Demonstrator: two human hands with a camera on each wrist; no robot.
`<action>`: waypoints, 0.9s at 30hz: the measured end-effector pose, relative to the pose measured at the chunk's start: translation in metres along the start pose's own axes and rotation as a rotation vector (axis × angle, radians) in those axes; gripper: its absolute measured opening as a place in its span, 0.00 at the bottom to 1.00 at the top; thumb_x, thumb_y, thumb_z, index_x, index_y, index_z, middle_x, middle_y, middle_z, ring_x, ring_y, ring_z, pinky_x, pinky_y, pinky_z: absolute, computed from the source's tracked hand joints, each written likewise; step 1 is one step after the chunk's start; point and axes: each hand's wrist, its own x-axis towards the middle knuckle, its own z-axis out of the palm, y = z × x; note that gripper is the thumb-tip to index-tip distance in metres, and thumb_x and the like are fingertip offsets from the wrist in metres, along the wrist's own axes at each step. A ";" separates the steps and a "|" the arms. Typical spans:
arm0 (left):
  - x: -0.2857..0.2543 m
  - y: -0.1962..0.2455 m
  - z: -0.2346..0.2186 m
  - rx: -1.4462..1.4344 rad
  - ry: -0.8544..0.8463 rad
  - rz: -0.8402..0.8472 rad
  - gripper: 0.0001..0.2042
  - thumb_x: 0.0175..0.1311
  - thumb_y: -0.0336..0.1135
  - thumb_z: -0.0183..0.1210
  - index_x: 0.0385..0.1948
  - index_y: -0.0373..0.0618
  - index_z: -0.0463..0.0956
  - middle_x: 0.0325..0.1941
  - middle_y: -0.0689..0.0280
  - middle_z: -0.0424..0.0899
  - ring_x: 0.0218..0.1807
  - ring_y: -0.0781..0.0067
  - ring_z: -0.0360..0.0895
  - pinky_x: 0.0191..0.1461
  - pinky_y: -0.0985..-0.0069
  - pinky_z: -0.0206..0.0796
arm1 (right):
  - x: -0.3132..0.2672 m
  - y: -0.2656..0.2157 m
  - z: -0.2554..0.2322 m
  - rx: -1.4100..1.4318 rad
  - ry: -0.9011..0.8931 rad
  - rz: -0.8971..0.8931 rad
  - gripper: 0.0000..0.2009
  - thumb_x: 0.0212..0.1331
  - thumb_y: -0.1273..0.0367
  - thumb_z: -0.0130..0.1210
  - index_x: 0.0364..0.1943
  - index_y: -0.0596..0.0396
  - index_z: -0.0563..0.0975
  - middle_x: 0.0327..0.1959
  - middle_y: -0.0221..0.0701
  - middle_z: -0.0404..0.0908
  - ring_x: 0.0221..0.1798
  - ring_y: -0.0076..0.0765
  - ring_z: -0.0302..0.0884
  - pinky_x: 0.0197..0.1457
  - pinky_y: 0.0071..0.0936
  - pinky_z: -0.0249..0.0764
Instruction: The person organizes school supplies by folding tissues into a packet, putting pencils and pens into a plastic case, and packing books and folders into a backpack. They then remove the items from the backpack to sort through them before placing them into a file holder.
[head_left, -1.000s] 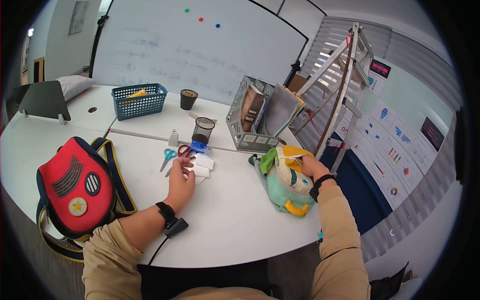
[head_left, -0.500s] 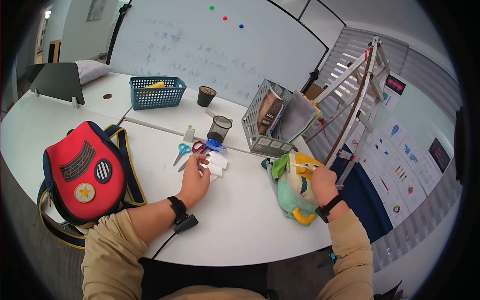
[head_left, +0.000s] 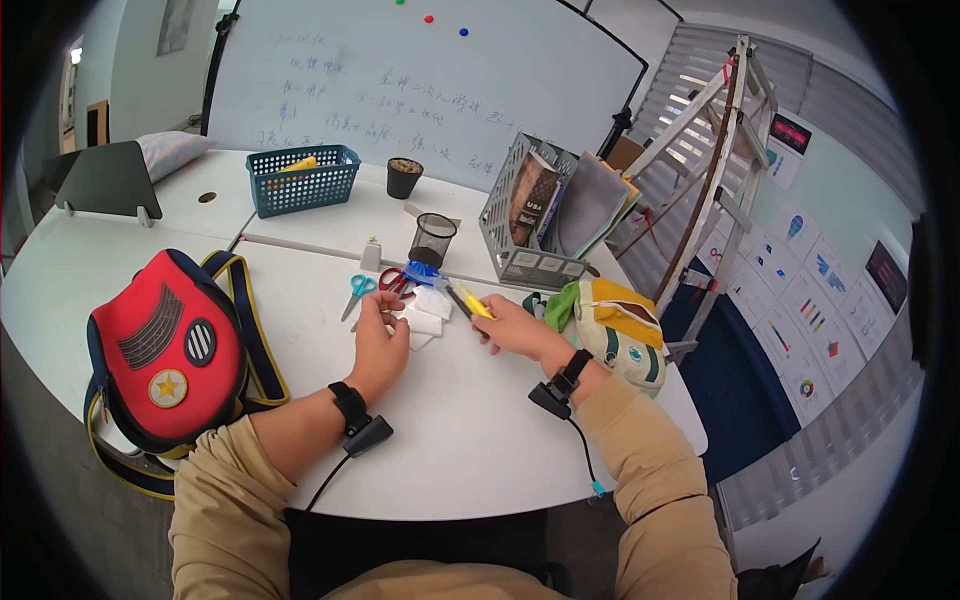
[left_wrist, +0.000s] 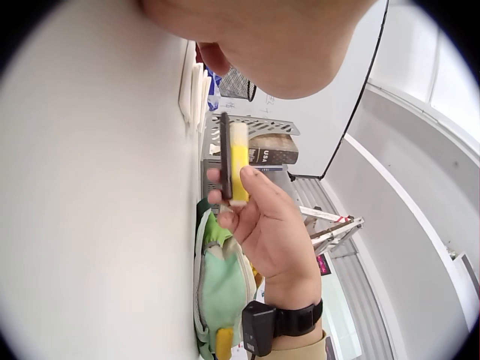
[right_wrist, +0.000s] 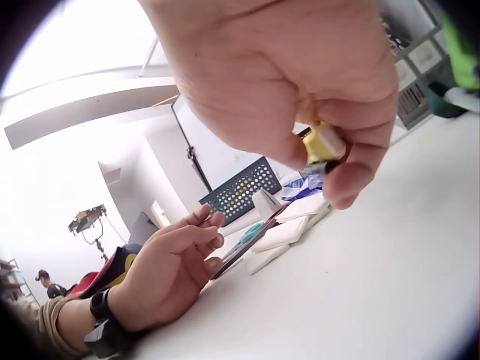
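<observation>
My right hand grips a yellow tube with a pale end together with a slim black stick, held over the table. My left hand rests by several flat white pieces, fingers loosely bent and nothing in them. Turquoise-handled scissors and red-handled scissors lie just beyond its fingers. A blue crinkled thing lies beside the white pieces, in front of a black mesh pen cup. The green and cream backpack with a yellow flap is partly behind my right wrist.
A red backpack stands at the left. Farther back are a blue-green basket, a small dark pot and a grey file rack with books. A stepladder stands right of the table.
My right hand has come out of the green backpack's top and moved left towards the white pieces, with the yellow tube and black stick in it. The left hand stays put.
</observation>
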 end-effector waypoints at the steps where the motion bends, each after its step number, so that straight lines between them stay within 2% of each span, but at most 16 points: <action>1: 0.000 0.001 0.000 -0.009 0.006 0.004 0.20 0.73 0.20 0.60 0.64 0.39 0.70 0.58 0.58 0.83 0.46 0.73 0.79 0.49 0.72 0.76 | 0.001 -0.003 0.004 0.082 0.014 -0.019 0.25 0.83 0.60 0.60 0.70 0.66 0.73 0.59 0.44 0.88 0.54 0.39 0.91 0.45 0.38 0.91; 2: 0.001 0.002 -0.001 -0.006 0.003 0.005 0.20 0.73 0.20 0.60 0.64 0.39 0.70 0.58 0.58 0.83 0.46 0.73 0.79 0.49 0.72 0.76 | 0.002 -0.004 0.007 0.162 0.027 -0.038 0.27 0.84 0.60 0.60 0.74 0.66 0.71 0.62 0.45 0.87 0.57 0.39 0.90 0.47 0.38 0.93; 3: 0.001 0.002 -0.001 -0.006 0.003 0.005 0.20 0.73 0.20 0.60 0.64 0.39 0.70 0.58 0.58 0.83 0.46 0.73 0.79 0.49 0.72 0.76 | 0.009 0.005 -0.001 0.239 0.008 -0.033 0.31 0.81 0.63 0.63 0.79 0.63 0.67 0.63 0.44 0.86 0.62 0.39 0.88 0.54 0.38 0.94; 6: 0.000 0.000 0.000 0.010 0.010 0.013 0.20 0.73 0.19 0.60 0.65 0.39 0.70 0.58 0.59 0.83 0.46 0.73 0.79 0.48 0.72 0.76 | 0.000 0.022 -0.035 0.170 0.100 -0.182 0.26 0.79 0.66 0.64 0.75 0.62 0.73 0.59 0.41 0.89 0.58 0.38 0.90 0.53 0.38 0.93; 9: -0.001 0.000 0.003 0.013 0.009 0.006 0.21 0.73 0.18 0.59 0.65 0.40 0.70 0.59 0.59 0.83 0.46 0.74 0.79 0.47 0.73 0.76 | -0.044 -0.002 -0.080 -0.003 0.198 -0.046 0.21 0.82 0.67 0.62 0.71 0.63 0.77 0.55 0.37 0.91 0.57 0.35 0.90 0.57 0.36 0.90; 10: 0.000 0.002 0.003 0.008 0.006 0.002 0.21 0.73 0.18 0.59 0.66 0.40 0.70 0.59 0.59 0.83 0.46 0.74 0.79 0.46 0.73 0.76 | -0.054 0.004 -0.097 -0.079 0.269 -0.058 0.19 0.81 0.67 0.63 0.68 0.64 0.79 0.54 0.38 0.92 0.54 0.35 0.91 0.56 0.35 0.89; 11: -0.001 0.003 0.001 -0.004 -0.009 -0.030 0.21 0.74 0.18 0.60 0.66 0.44 0.70 0.59 0.63 0.81 0.50 0.75 0.78 0.50 0.74 0.76 | -0.066 0.011 -0.115 -0.156 0.340 -0.069 0.18 0.80 0.68 0.63 0.65 0.65 0.80 0.53 0.39 0.92 0.52 0.35 0.92 0.56 0.35 0.89; 12: -0.002 0.006 0.001 -0.005 -0.010 -0.038 0.21 0.74 0.19 0.60 0.66 0.43 0.70 0.59 0.63 0.81 0.50 0.76 0.77 0.49 0.74 0.76 | -0.078 0.019 -0.132 -0.229 0.413 -0.081 0.17 0.79 0.68 0.63 0.63 0.65 0.82 0.51 0.40 0.93 0.49 0.36 0.93 0.55 0.34 0.89; 15: 0.001 -0.004 0.001 -0.010 -0.010 -0.022 0.22 0.74 0.19 0.60 0.66 0.44 0.71 0.60 0.64 0.81 0.49 0.78 0.77 0.48 0.77 0.73 | -0.102 0.072 -0.184 -0.405 0.624 -0.106 0.18 0.79 0.67 0.63 0.64 0.66 0.81 0.55 0.46 0.93 0.53 0.41 0.93 0.60 0.37 0.87; 16: 0.001 -0.005 0.002 0.019 0.009 0.013 0.21 0.73 0.18 0.59 0.66 0.42 0.71 0.60 0.60 0.82 0.48 0.75 0.78 0.47 0.76 0.75 | -0.113 0.088 -0.194 -0.424 0.685 -0.052 0.18 0.80 0.67 0.62 0.65 0.66 0.81 0.56 0.47 0.92 0.54 0.44 0.93 0.63 0.39 0.86; 18: 0.001 -0.005 0.002 0.019 0.006 0.001 0.21 0.74 0.18 0.59 0.66 0.41 0.71 0.60 0.60 0.82 0.48 0.75 0.78 0.47 0.76 0.75 | -0.132 0.116 -0.209 -0.463 0.801 0.053 0.19 0.82 0.65 0.60 0.66 0.65 0.81 0.58 0.50 0.91 0.58 0.49 0.92 0.67 0.42 0.85; 19: 0.001 -0.004 0.001 0.018 -0.003 -0.013 0.21 0.74 0.18 0.59 0.66 0.41 0.71 0.60 0.60 0.82 0.48 0.75 0.78 0.48 0.75 0.75 | -0.139 0.128 -0.213 -0.445 0.809 0.150 0.20 0.83 0.64 0.57 0.68 0.64 0.81 0.60 0.52 0.90 0.64 0.52 0.90 0.73 0.45 0.81; 22: 0.002 -0.006 0.000 0.031 -0.015 0.001 0.21 0.74 0.18 0.59 0.67 0.41 0.70 0.60 0.60 0.82 0.48 0.75 0.78 0.48 0.75 0.75 | -0.158 0.168 -0.219 -0.295 0.674 0.264 0.21 0.85 0.63 0.54 0.70 0.63 0.79 0.63 0.51 0.89 0.68 0.51 0.88 0.76 0.42 0.79; 23: 0.002 -0.012 0.000 0.026 -0.015 0.020 0.22 0.74 0.18 0.59 0.67 0.41 0.70 0.60 0.60 0.82 0.49 0.74 0.78 0.49 0.75 0.75 | -0.158 0.191 -0.220 -0.238 0.661 0.240 0.20 0.88 0.64 0.51 0.72 0.62 0.78 0.66 0.49 0.88 0.71 0.50 0.85 0.78 0.39 0.77; 26: 0.002 -0.008 -0.002 0.034 -0.018 0.007 0.22 0.74 0.18 0.59 0.67 0.41 0.70 0.61 0.60 0.82 0.49 0.74 0.78 0.50 0.74 0.75 | -0.176 0.200 -0.213 -0.048 0.617 0.115 0.20 0.90 0.66 0.48 0.76 0.61 0.76 0.69 0.46 0.87 0.72 0.45 0.84 0.79 0.37 0.76; 27: 0.002 -0.008 -0.002 0.018 -0.020 -0.027 0.22 0.73 0.18 0.59 0.68 0.41 0.70 0.62 0.59 0.82 0.50 0.74 0.78 0.51 0.74 0.75 | -0.180 0.205 -0.216 -0.010 0.632 0.145 0.19 0.90 0.69 0.48 0.76 0.61 0.77 0.70 0.45 0.86 0.73 0.41 0.82 0.80 0.36 0.74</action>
